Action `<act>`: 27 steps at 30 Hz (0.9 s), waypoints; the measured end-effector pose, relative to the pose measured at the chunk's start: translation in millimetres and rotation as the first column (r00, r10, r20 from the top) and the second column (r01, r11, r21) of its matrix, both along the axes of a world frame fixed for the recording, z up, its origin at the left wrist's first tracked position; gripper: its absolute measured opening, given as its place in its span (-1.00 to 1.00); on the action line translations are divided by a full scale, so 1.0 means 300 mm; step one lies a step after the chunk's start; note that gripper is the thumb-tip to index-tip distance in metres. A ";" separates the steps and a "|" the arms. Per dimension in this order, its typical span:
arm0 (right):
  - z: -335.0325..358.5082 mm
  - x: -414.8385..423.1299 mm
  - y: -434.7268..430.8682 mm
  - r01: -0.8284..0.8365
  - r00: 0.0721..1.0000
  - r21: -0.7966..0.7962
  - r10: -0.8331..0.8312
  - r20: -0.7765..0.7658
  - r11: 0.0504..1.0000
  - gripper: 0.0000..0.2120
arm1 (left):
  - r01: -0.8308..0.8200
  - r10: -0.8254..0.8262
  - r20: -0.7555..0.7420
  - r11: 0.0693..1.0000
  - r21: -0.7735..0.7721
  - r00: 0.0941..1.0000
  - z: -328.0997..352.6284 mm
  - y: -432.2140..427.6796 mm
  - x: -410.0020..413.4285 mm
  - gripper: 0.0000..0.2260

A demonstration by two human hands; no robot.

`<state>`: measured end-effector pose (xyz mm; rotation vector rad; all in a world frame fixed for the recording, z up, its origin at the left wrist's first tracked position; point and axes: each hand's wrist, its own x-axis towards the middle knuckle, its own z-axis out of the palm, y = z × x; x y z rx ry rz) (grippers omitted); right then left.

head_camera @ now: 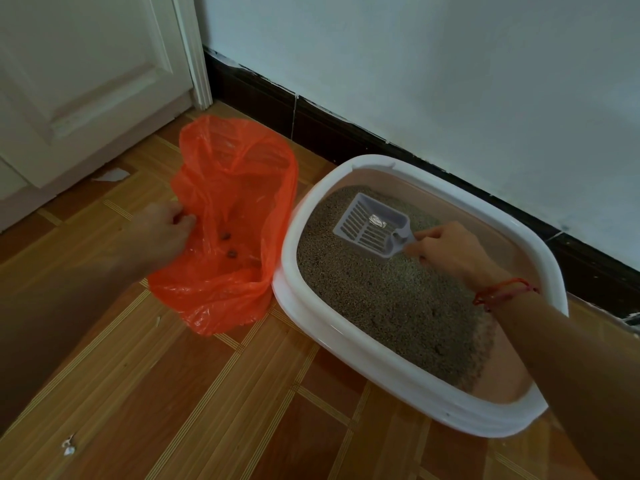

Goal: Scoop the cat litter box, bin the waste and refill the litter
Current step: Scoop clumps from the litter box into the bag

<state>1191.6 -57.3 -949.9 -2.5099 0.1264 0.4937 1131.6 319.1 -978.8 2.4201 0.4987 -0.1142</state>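
A white litter box (294, 223) with a pale pink inner wall stands on the floor by the wall, filled with grey-brown litter (391, 299). My right hand (446, 251) grips the handle of a pale slotted scoop (370, 225), which lies over the litter at the far end of the box. Left of the box lies an open orange plastic bag (235, 209) with two small dark clumps (229, 244) inside. My left hand (162, 233) pinches the bag's left edge and holds it open.
Brown wood-pattern floor tiles (214, 403) stretch toward me. A white door (79, 81) and its frame stand at the far left. A dark skirting board (346, 133) runs under the pale wall behind the box. Small white scraps (112, 174) lie on the floor.
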 end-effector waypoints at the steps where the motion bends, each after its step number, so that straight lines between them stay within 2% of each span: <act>1: 0.016 0.002 0.018 -0.018 1.000 0.016 0.018 0.015 1.000 -0.91 | -0.005 0.005 0.000 1.000 -0.004 1.000 -0.002 0.002 0.001 -0.77; 4: 0.066 0.013 0.092 -0.087 0.994 0.061 0.083 0.065 0.994 -0.94 | -0.019 0.019 0.002 1.000 -0.016 1.000 0.001 0.005 0.000 -0.78; 9: 0.101 0.054 0.265 -0.208 0.968 0.036 0.201 0.151 0.977 -0.84 | -0.019 0.020 0.021 1.000 -0.023 1.000 0.007 0.004 -0.003 -0.77; 12: 0.097 0.074 0.377 -0.278 0.929 -0.092 0.292 0.227 0.956 -0.83 | -0.039 0.039 0.021 0.999 -0.031 0.999 0.004 0.017 -0.004 -0.78; 15: 0.089 0.074 0.466 -0.280 0.884 -0.214 0.338 0.324 0.936 -0.80 | -0.094 0.095 0.010 0.992 -0.084 0.995 -0.001 0.042 -0.003 -0.77; 19: 0.053 0.096 0.553 -0.265 0.766 -0.345 0.414 0.492 0.900 -0.83 | -0.142 0.143 -0.001 0.979 -0.144 0.990 -0.009 0.063 -0.004 -0.78; 22: 0.029 0.122 0.589 -0.225 0.686 -0.461 0.476 0.551 0.858 -0.83 | -0.147 0.149 0.011 0.983 -0.108 0.989 -0.013 0.070 -0.005 -0.78; 27: 0.024 0.131 0.606 -0.195 0.614 -0.506 0.507 0.605 0.840 -0.83 | -0.140 0.141 0.002 0.985 -0.098 0.990 -0.009 0.072 -0.007 -0.77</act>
